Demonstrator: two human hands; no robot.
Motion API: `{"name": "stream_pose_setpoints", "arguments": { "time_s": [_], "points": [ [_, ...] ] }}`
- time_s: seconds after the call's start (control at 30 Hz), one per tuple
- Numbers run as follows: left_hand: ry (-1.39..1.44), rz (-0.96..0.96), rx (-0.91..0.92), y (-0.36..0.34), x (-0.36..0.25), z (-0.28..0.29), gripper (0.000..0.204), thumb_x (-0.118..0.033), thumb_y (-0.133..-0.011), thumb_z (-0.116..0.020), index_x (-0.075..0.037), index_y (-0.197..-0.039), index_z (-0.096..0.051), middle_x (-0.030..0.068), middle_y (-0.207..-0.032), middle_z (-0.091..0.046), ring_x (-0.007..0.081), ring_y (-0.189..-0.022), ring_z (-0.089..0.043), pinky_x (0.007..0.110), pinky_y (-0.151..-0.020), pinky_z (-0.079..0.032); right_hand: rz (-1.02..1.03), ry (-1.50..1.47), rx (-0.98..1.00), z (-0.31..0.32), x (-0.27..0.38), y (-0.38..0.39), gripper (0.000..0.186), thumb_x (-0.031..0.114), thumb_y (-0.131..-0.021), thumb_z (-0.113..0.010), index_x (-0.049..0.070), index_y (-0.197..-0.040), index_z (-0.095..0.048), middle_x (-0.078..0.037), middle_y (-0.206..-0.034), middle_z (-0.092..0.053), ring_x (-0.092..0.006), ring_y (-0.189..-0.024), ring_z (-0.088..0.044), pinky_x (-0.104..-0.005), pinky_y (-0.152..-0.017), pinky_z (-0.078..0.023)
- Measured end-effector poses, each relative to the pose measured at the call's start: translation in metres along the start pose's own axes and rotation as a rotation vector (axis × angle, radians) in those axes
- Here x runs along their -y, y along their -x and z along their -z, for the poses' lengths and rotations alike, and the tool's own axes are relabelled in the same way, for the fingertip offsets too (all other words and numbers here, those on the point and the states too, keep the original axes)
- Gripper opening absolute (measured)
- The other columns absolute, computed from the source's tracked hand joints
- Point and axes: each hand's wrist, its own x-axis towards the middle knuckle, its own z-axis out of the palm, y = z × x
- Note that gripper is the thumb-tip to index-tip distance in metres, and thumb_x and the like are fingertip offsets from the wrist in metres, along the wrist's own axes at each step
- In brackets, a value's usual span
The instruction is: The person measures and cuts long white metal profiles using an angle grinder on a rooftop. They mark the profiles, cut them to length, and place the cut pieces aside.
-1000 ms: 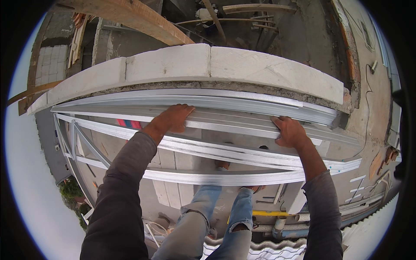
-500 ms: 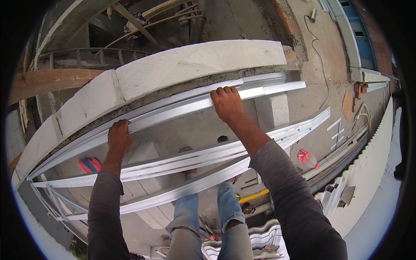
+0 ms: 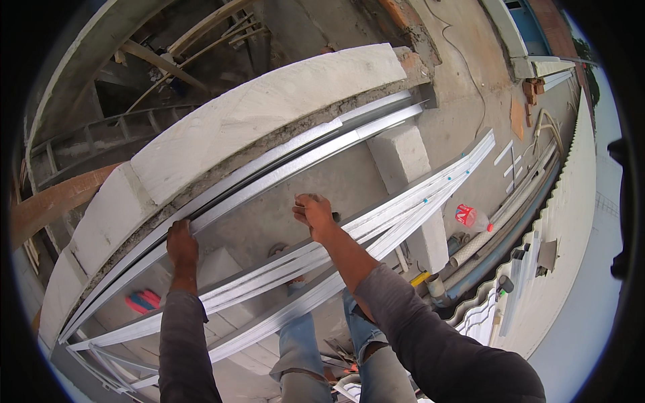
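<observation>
Two long, shiny metal channels [image 3: 299, 176] lie side by side along the inner foot of a low white block wall [image 3: 269, 111]. My left hand [image 3: 182, 247] has its fingers curled over the nearer channel towards its left part; the fingertips are partly hidden. My right hand [image 3: 314, 215] is off the channels, above the floor between them and a second set of metal channels [image 3: 363, 232]. Its fingers are loosely bent and somewhat apart, with nothing visible in them. That second set fans out from the left across the front of my legs.
White blocks [image 3: 403, 153] stand under the channels. Pink and blue gloves or cloth [image 3: 143, 301] lie at the left, a plastic bottle [image 3: 474, 218] at the right. Pipes [image 3: 510, 211] and corrugated sheet [image 3: 537, 295] line the right side. A wooden beam [image 3: 64, 205] crosses at the left.
My right hand has let go of the nearer channel and drawn back towards me. The view has turned and shifted. My left hand still grips near the same stretch.
</observation>
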Motion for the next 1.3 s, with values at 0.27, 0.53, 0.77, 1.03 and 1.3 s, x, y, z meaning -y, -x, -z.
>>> {"name": "stream_pose_setpoints", "arguments": {
  "time_s": [0.27,0.53,0.77,1.03,1.3],
  "points": [
    [-0.066,0.018,-0.148,-0.002,-0.003,-0.002,0.076,-0.002,-0.074,-0.082,-0.012,-0.143,-0.053,0.0125,-0.14,-0.055,0.0365,-0.133,-0.051,0.047,-0.112,-0.049,-0.105,-0.719,-0.334,0.002,0.023,-0.109,0.051,0.026,-0.105,-0.05,-0.002,-0.147,-0.046,-0.02,-0.152,-0.049,-0.0369,-0.141,-0.049,-0.0526,-0.122,-0.036],
    [-0.046,0.007,-0.198,0.003,-0.008,-0.004,0.078,0.0,-0.073,-0.082,-0.01,-0.145,-0.054,0.0132,-0.139,-0.056,0.0378,-0.13,-0.053,0.048,-0.112,-0.047,-0.053,-0.917,-0.166,-0.001,0.034,-0.139,0.071,0.052,-0.111,-0.042,0.002,-0.161,-0.036,-0.02,-0.164,-0.041,-0.0359,-0.147,-0.045,-0.0519,-0.124,-0.032],
    [-0.123,-0.115,-0.137,0.001,0.011,0.005,0.073,-0.001,-0.07,-0.08,-0.011,-0.139,-0.057,0.012,-0.13,-0.059,0.0364,-0.126,-0.056,0.049,-0.106,-0.048,0.108,-0.686,-0.097,-0.003,0.02,-0.145,0.084,0.066,-0.108,-0.041,0.005,-0.166,-0.028,-0.017,-0.17,-0.034,-0.0358,-0.153,-0.038,-0.0521,-0.128,-0.027],
    [-0.083,-0.042,-0.197,-0.004,-0.002,-0.001,0.072,0.0,-0.072,-0.076,-0.01,-0.14,-0.056,0.0139,-0.133,-0.058,0.0369,-0.131,-0.053,0.049,-0.111,-0.046,0.202,-0.937,-0.126,-0.021,0.037,-0.158,0.107,0.09,-0.095,-0.029,0.016,-0.172,-0.017,-0.011,-0.176,-0.022,-0.0345,-0.16,-0.026,-0.051,-0.13,-0.019],
    [-0.067,-0.126,-0.355,0.034,0.0,0.051,0.087,0.003,-0.064,-0.078,-0.005,-0.146,-0.05,0.0182,-0.138,-0.054,0.0426,-0.132,-0.05,0.054,-0.115,-0.039,0.259,-0.979,-0.065,-0.018,0.061,-0.108,0.108,0.095,-0.091,-0.025,0.018,-0.167,-0.033,-0.011,-0.169,-0.035,-0.0352,-0.153,-0.036,-0.0532,-0.125,-0.031]
  ]
}}
